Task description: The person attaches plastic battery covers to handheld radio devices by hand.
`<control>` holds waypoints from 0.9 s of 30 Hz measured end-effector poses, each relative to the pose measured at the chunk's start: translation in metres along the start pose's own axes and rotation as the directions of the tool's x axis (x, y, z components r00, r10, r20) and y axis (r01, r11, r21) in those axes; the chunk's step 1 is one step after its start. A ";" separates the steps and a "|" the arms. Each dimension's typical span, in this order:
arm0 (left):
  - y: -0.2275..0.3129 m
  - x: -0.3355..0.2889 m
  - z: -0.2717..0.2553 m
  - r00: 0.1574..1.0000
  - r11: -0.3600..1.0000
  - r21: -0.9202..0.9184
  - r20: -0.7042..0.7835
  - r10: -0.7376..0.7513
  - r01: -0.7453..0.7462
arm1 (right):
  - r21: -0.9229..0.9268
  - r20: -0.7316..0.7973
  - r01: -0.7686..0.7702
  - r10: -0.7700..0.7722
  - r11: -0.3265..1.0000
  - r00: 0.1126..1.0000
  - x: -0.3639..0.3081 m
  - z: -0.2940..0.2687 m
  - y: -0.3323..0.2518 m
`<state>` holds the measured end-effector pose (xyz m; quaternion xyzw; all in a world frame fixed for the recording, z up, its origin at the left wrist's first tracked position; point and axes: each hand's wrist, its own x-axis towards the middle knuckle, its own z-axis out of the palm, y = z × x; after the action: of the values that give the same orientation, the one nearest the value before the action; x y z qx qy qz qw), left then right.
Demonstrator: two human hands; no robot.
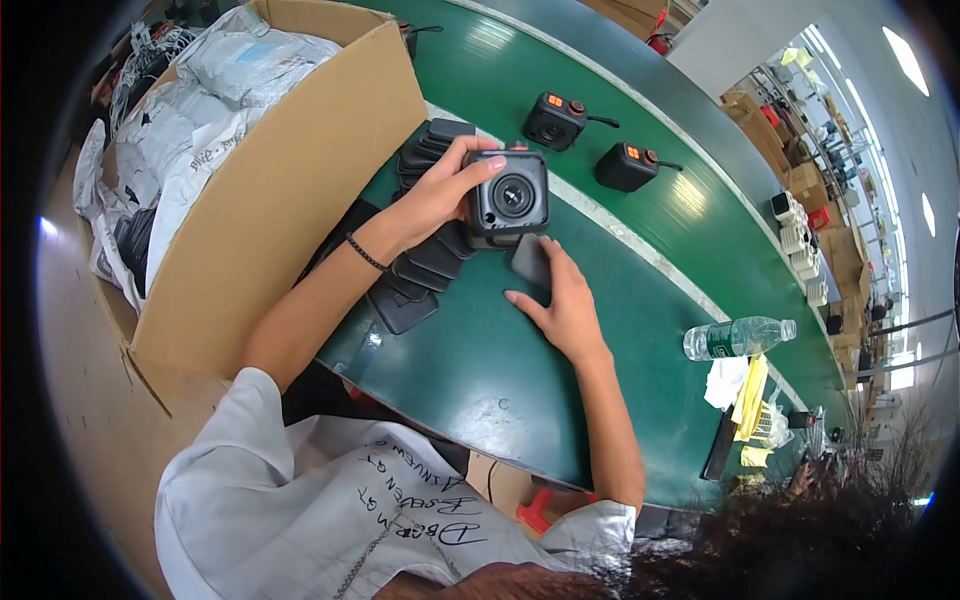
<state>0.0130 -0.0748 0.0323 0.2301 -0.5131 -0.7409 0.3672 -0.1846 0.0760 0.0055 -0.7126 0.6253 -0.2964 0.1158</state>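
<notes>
A glossy green worktable (500, 375) is stretching across the room and reflecting light, pale floor (75, 340) is showing at the far left, a whitish wall or pillar (738, 42) is rising behind, and long ceiling lights (905, 60) are glowing at the right

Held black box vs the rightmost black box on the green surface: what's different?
- Support: the held box is in the left hand; the rightmost box rests on the green surface.
- Visible face: the held box shows its round front centrepiece; the rightmost box shows a plain side and orange squares on top.
- Strap: the rightmost box has a dark strap sticking out; none is visible on the held box.
Shared: dark, boxy bodies.
</notes>
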 end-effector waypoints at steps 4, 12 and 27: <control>-0.009 -0.017 -0.007 0.992 0.998 0.010 0.108 -0.059 0.058 | 0.019 -0.256 -0.132 0.133 0.991 0.957 -0.007 -0.007 -0.006; -0.030 -0.038 0.019 0.963 0.996 -0.011 0.256 0.090 -0.090 | 0.722 -0.276 -0.074 0.385 0.688 0.881 -0.038 -0.025 -0.046; -0.033 -0.058 0.045 0.919 0.989 0.091 0.387 0.075 -0.119 | 0.627 -0.402 -0.074 0.403 0.776 0.822 -0.046 -0.005 -0.044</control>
<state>0.0068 0.0041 0.0156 0.0757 -0.6267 -0.7222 0.2827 -0.1533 0.1294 0.0203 -0.4464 0.5989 -0.6354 0.1958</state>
